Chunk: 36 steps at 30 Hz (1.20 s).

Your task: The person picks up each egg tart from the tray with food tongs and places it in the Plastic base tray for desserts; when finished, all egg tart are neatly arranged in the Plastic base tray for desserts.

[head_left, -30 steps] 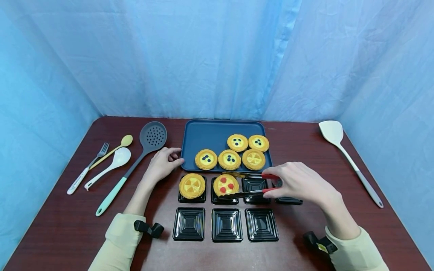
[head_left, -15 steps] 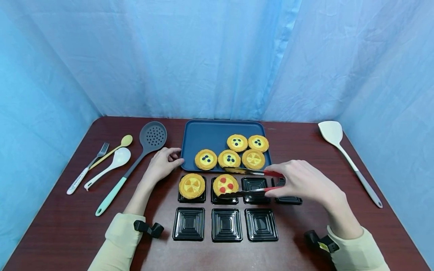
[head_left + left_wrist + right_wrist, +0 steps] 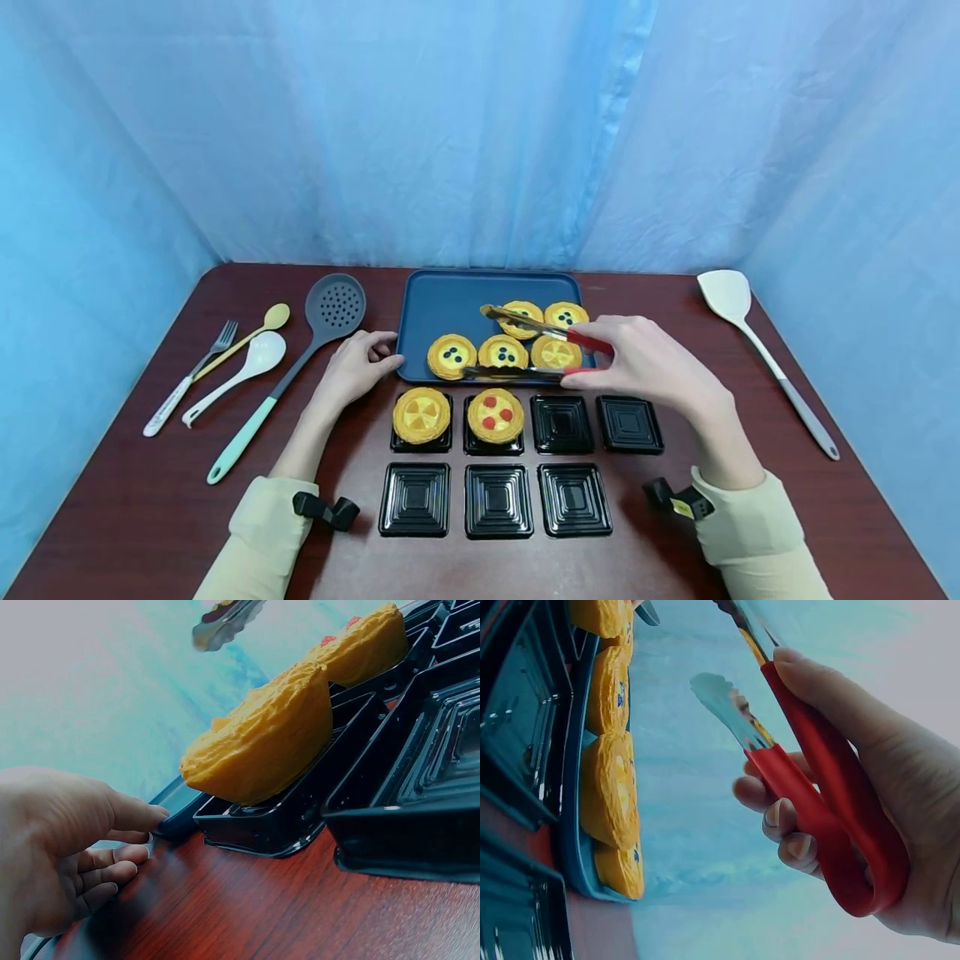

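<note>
Red-handled tongs (image 3: 536, 346) in your right hand (image 3: 645, 362) have moved, spread and empty, from the filled cups to the tray's (image 3: 438, 304) tarts, left hand (image 3: 352, 367) relaxed at its edge.

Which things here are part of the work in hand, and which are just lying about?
In hand:
right hand holding tongs, open over the tray
left hand touching the tray
five tarts on the tray
two filled cups
five empty cups

Lying about:
skimmer
fork
yellow spoon
white spoon
spatula
</note>
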Each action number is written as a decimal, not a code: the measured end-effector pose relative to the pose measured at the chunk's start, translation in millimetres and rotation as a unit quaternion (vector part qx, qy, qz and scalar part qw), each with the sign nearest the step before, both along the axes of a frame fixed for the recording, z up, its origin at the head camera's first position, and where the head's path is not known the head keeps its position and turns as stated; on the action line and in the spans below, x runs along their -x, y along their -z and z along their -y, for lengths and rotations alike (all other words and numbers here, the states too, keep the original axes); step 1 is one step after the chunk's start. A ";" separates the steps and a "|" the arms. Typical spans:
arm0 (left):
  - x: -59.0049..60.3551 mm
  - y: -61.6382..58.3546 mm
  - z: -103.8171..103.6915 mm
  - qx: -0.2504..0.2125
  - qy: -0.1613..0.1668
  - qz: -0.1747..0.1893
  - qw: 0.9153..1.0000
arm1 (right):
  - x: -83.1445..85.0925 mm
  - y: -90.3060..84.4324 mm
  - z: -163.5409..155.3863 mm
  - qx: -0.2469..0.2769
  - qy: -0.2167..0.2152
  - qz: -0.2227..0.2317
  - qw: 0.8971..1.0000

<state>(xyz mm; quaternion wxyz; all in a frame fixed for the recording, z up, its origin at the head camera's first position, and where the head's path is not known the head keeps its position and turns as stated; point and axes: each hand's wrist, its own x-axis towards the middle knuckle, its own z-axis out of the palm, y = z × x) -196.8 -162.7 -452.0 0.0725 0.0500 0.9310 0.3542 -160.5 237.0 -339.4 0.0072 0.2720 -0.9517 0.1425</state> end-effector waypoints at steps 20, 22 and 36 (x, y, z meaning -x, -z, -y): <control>0.6 2.4 1.4 -0.002 0.000 -0.005 1.000 | 23.2 25.0 42.8 -0.045 -0.013 -0.061 0.997; 0.9 2.3 1.7 -0.003 0.000 -0.005 1.000 | 22.8 27.2 43.1 -0.049 -0.012 -0.064 0.997; 1.0 0.5 2.4 -0.004 0.006 -0.007 1.000 | 22.5 34.3 48.5 -0.065 -0.009 -0.078 0.995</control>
